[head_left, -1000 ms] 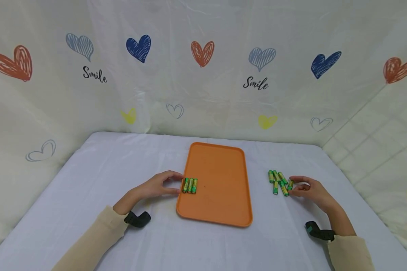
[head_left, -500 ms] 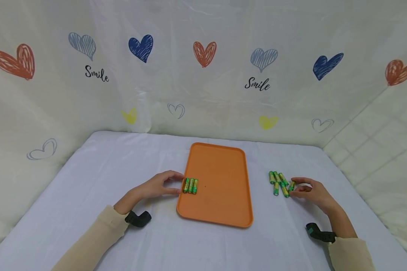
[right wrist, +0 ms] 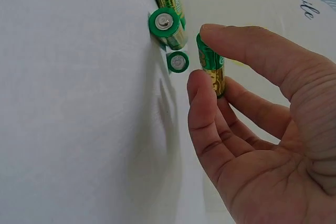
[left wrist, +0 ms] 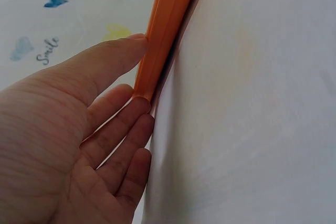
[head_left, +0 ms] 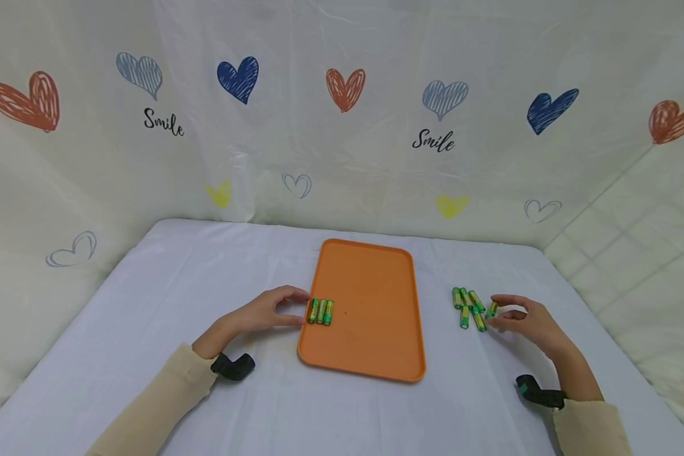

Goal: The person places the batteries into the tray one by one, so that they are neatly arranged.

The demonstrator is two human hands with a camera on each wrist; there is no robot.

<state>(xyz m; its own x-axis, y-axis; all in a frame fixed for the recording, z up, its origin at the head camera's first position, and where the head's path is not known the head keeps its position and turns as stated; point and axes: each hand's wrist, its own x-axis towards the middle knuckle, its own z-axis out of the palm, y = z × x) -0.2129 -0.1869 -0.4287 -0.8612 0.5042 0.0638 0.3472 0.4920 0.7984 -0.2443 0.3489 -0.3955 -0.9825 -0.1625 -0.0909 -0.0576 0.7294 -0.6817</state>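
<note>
Held battery [head_left: 492,309]: between the right thumb and a finger, just beside the battery pile.
Its paint: green and gold; the marks on it are too small to read.
Which way it points: its long side runs near to far, far end leaning right; I cannot tell which end is plus.
Right hand [head_left: 531,322]: pinches that battery.
Battery pile [head_left: 466,297]: five green and gold batteries close together, pointing different ways; one has big letters that look like "GP".
Three batteries [head_left: 321,311]: side by side on the tray, by its left edge, long sides near to far.
Tray [head_left: 370,329]: orange, on a white tablecloth [head_left: 251,405].
Left hand [head_left: 259,311]: thumb and fingers apart, tips touching the tray's left edge.
Back sheet [head_left: 376,38]: "Smile" twice in black, among colored hearts [head_left: 238,79].
</note>
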